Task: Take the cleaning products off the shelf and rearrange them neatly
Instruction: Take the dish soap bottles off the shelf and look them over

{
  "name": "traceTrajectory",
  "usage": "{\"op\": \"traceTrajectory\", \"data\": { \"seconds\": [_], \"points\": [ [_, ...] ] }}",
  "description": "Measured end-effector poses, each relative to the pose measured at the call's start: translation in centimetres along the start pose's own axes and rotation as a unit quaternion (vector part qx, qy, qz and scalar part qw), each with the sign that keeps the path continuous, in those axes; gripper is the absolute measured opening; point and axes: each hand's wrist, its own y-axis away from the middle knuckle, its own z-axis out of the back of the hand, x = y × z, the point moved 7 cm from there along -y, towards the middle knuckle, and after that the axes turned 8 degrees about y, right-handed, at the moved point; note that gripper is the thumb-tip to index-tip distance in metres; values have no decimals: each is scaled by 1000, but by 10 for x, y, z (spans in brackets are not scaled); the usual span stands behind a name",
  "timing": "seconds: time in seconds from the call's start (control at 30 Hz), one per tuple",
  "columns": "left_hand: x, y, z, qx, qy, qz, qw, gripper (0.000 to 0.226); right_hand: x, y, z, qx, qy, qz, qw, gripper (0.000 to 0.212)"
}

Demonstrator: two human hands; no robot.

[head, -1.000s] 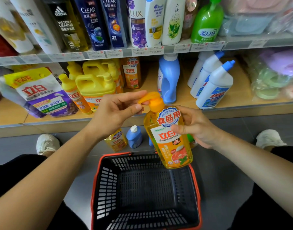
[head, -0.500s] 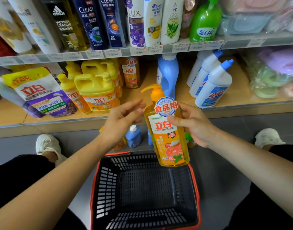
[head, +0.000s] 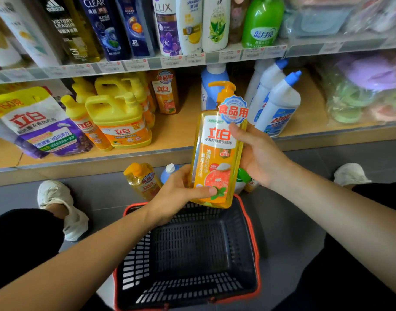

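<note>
An orange dish-soap pump bottle (head: 217, 158) is held upright in front of the lower wooden shelf (head: 174, 133), above the basket's far rim. My right hand (head: 257, 156) grips its right side near the label. My left hand (head: 177, 194) cups its lower left side, thumb across the front. On the shelf stand yellow jugs (head: 118, 117), a matching orange bottle (head: 165, 93), a blue bottle (head: 211, 86) and white toilet-cleaner bottles (head: 278, 104). A purple and yellow detergent pouch (head: 37, 126) leans at the left.
A black basket with a red rim (head: 253, 232) sits on the grey floor below my hands; nothing shows inside it. Behind it on the floor stand a small orange bottle (head: 143, 180) and a blue bottle (head: 169, 171). Shampoo bottles fill the upper shelf (head: 134, 28). My shoes flank the basket.
My left hand has left the pump top and dropped to the bottle's lower left side. The bottle has been raised and turned upright, closer to the shelf.
</note>
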Motion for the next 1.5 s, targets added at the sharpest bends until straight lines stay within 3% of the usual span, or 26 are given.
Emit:
{"op": "traceTrajectory", "data": {
  "seconds": [0.07, 0.17, 0.3, 0.4, 0.47, 0.57, 0.67, 0.77, 0.87, 1.03, 1.13, 1.3, 1.43, 1.5],
  "points": [
    [0, 1, 0, -33, 33, -17, 999, 75, -1, 0, 4, 4, 17, -6, 1000, 44],
    [-8, 4, 10, -99, 46, -53, 993, 80, 0, 2, 13, 11, 149, -27, 988, 40],
    [-30, 6, 31, -169, 27, -105, 980, 76, 11, 11, 30, -11, 375, -59, 925, 53],
    [-48, 6, 39, -210, -53, -144, 966, 69, 35, 15, 33, -87, 496, 114, 856, 28],
    [-57, 8, 41, -232, -117, -155, 953, 67, 51, 22, 21, -101, 524, 248, 809, 26],
    [-69, 11, 32, -231, -219, -169, 933, 64, 54, 23, 1, -39, 620, 332, 710, 61],
    [-79, 15, 16, -205, -305, -188, 911, 73, 29, 11, -3, 60, 736, 256, 624, 100],
    [-82, 18, 4, -177, -341, -199, 902, 74, 17, 4, 6, 93, 732, 188, 648, 110],
    [-82, 20, -5, -148, -364, -199, 898, 78, 13, 5, 9, 107, 723, 182, 658, 105],
    [-109, 21, -17, -85, -371, -329, 864, 74, 10, 6, 15, 81, 627, 170, 756, 93],
    [-115, 21, -21, -63, -387, -371, 842, 67, 13, 2, 18, 42, 583, 166, 794, 94],
    [-106, 29, -31, -34, -403, -435, 804, 52, 16, 4, 23, -5, 546, 181, 818, 93],
    [-107, 40, -32, -74, -408, -505, 757, 42, 13, 6, 20, -12, 526, 187, 829, 91],
    [-109, 43, -31, -84, -406, -515, 750, 41, 12, 6, 19, -15, 517, 188, 835, 88]
  ]
}}
